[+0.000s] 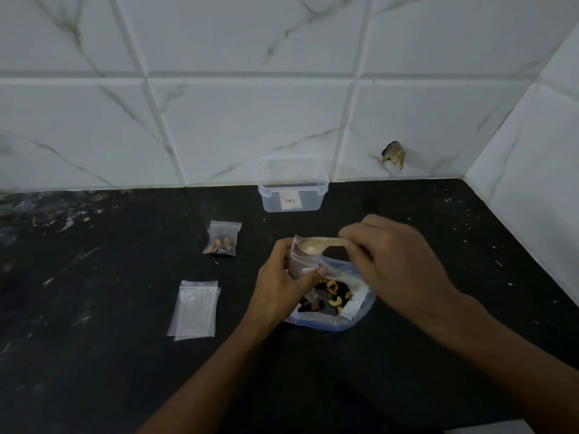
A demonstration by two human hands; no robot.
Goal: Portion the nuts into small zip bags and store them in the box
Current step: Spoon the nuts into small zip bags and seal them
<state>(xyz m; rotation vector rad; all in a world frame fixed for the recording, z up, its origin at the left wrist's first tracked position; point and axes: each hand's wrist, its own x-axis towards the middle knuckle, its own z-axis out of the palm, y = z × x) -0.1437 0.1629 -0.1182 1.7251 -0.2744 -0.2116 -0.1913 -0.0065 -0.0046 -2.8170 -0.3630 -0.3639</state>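
My left hand grips a small clear zip bag, holding it upright with its mouth open. My right hand pinches the handle of a pale spoon, whose bowl sits at the bag's mouth and looks empty. Just below them lies a large open bag of mixed nuts with a blue edge. A filled small zip bag lies on the counter to the left. The clear plastic box stands open against the wall behind.
A stack of empty small zip bags lies at the left on the black counter. White marble-look tiled walls close the back and the right side, meeting in a corner; a chipped hole marks the back wall.
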